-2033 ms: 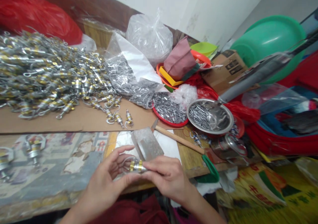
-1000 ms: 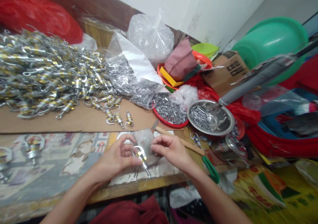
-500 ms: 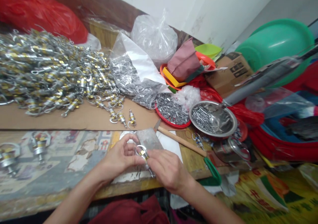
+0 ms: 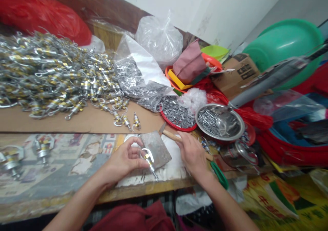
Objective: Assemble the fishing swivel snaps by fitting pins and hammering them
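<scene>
My left hand (image 4: 129, 157) is closed, pinching a small metal fitting (image 4: 149, 159) between thumb and fingers. This fitting has a silver hook-shaped ring, a brass-coloured nut and a thin silver stem that points down toward the table edge. Beneath and behind it lies a flat grey metal block (image 4: 160, 150). To the right, my right hand (image 4: 193, 152) is closed over the wooden handle of a hammer (image 4: 172, 134), whose dark pointed head rests beside the block's far corner. Part of the handle is hidden under my fingers.
A large heap of similar fittings (image 4: 56, 73) covers the back left, with two more fittings (image 4: 43, 149) nearer. Behind the hammer stand a red tray of small metal clips (image 4: 176, 113) and a steel bowl of pins (image 4: 210, 121). A grey tool (image 4: 269, 80) slants above the bowl.
My right hand has let go of the fitting and moved right onto the hammer handle. My left hand still holds the fitting in nearly the same place.
</scene>
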